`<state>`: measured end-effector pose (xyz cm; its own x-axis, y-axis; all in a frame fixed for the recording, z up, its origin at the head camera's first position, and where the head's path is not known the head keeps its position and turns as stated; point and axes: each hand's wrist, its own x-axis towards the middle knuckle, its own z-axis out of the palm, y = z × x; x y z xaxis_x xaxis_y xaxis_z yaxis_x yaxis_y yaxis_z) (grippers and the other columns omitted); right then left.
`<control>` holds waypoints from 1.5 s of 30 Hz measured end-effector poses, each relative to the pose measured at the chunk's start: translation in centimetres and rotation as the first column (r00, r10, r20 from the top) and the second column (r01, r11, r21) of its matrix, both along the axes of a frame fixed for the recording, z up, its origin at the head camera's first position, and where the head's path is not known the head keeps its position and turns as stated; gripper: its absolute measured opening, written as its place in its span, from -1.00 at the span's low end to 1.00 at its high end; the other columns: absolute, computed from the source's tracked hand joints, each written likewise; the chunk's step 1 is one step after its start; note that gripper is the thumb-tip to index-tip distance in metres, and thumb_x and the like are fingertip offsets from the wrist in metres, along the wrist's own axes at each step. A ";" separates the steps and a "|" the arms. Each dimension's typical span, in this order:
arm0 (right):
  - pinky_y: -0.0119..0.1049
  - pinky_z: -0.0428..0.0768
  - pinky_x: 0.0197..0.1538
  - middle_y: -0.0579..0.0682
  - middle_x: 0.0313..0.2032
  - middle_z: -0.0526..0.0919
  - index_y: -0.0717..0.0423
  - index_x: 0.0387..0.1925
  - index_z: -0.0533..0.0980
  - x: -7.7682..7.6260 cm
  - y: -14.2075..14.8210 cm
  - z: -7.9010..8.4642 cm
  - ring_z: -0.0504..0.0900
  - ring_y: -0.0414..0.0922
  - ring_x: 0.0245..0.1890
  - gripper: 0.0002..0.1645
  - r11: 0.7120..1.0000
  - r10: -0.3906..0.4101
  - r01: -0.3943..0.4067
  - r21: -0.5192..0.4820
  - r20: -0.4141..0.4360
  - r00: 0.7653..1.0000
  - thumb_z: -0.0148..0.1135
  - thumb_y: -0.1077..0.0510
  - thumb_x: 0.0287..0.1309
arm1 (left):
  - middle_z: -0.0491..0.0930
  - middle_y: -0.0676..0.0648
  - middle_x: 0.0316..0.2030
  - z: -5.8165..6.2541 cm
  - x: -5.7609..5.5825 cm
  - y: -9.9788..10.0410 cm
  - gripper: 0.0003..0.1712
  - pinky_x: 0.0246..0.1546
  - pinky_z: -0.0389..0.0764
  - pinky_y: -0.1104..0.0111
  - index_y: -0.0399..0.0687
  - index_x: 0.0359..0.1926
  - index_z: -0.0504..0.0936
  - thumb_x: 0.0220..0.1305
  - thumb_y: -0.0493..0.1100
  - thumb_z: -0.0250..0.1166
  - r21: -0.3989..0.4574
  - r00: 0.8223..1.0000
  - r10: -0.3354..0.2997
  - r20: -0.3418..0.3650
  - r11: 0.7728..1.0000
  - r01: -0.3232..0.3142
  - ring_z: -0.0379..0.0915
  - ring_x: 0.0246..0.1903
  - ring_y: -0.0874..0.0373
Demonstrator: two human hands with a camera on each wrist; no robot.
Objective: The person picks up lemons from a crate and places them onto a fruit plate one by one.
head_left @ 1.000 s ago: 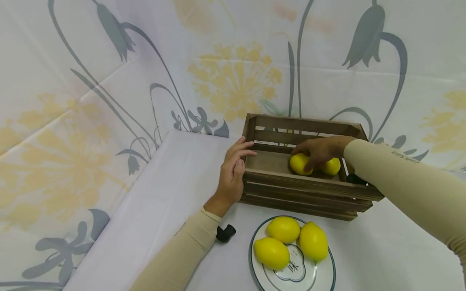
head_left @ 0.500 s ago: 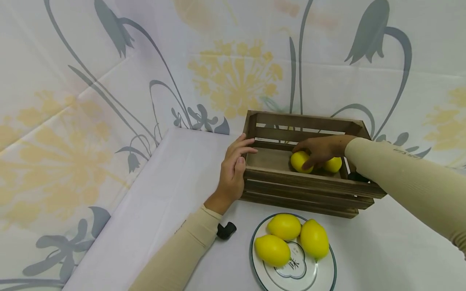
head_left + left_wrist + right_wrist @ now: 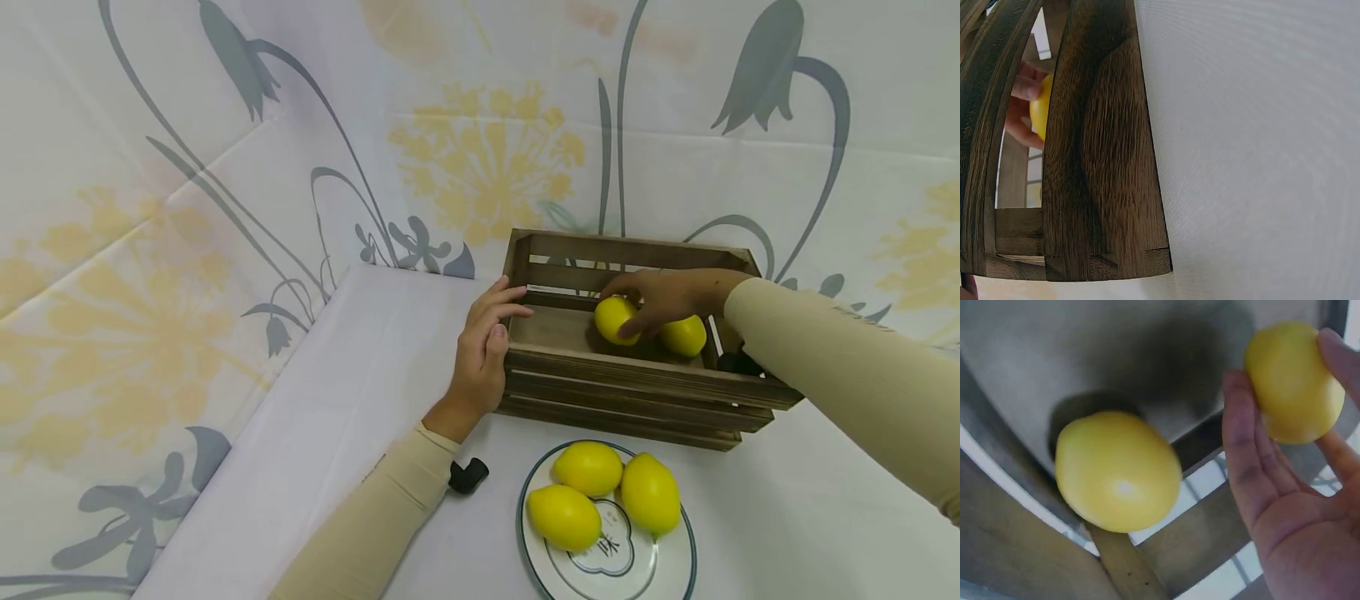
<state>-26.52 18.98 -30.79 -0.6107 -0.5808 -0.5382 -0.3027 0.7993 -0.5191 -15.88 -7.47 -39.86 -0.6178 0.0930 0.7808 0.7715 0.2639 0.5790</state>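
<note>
Inside the slatted wooden crate (image 3: 637, 367), my right hand (image 3: 667, 298) grips a yellow lemon (image 3: 617, 320) between thumb and fingers. The right wrist view shows this held lemon (image 3: 1294, 381) lifted off the crate floor, its shadow lying apart from it. A second lemon (image 3: 683, 336) rests at the crate's right end, under my right hand. My left hand (image 3: 482, 350) rests on the crate's left end, with fingers over the rim. Through a gap between the slats, the left wrist view catches part of the held lemon (image 3: 1040, 107).
In front of the crate stands a white plate (image 3: 667, 575) with a blue rim, bearing three lemons (image 3: 564, 517). A black device (image 3: 468, 476) sits at my left wrist. Behind the crate hangs a flower-patterned cloth (image 3: 487, 167); a white cloth (image 3: 360, 358) covers the table.
My right hand has raised the gripped lemon slightly from the crate floor. The left hand stays on the crate's end, and the lemons on the plate have not moved.
</note>
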 end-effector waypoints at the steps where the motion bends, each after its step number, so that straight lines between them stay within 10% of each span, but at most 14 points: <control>1: -0.08 0.69 0.08 0.32 0.26 0.33 0.13 0.46 0.18 0.1 0.0 0.2 0.66 -0.04 -0.01 -0.16 1.000 -0.008 0.008 -0.008 -0.002 1.000 0.31 0.04 0.25 | 0.50 -0.32 0.22 0.0 0.0 0.0 -0.44 0.55 0.08 0.10 -0.34 -0.05 0.59 0.49 -0.12 -0.31 0.000 1.000 0.001 -0.001 1.000 -0.001 0.13 0.48 -0.13; 45: -0.08 0.69 -0.05 0.16 0.31 0.40 -0.03 0.46 0.22 6.7 1.6 7.6 0.61 0.09 0.01 -0.06 0.972 -0.175 0.095 -0.213 -0.397 0.901 0.44 -0.02 0.12 | 0.48 -0.29 0.24 0.2 0.3 0.3 -0.43 0.55 0.07 0.11 -0.30 -0.03 0.58 0.52 -0.08 -0.33 -0.020 1.000 0.023 0.001 1.000 -0.023 0.11 0.49 -0.13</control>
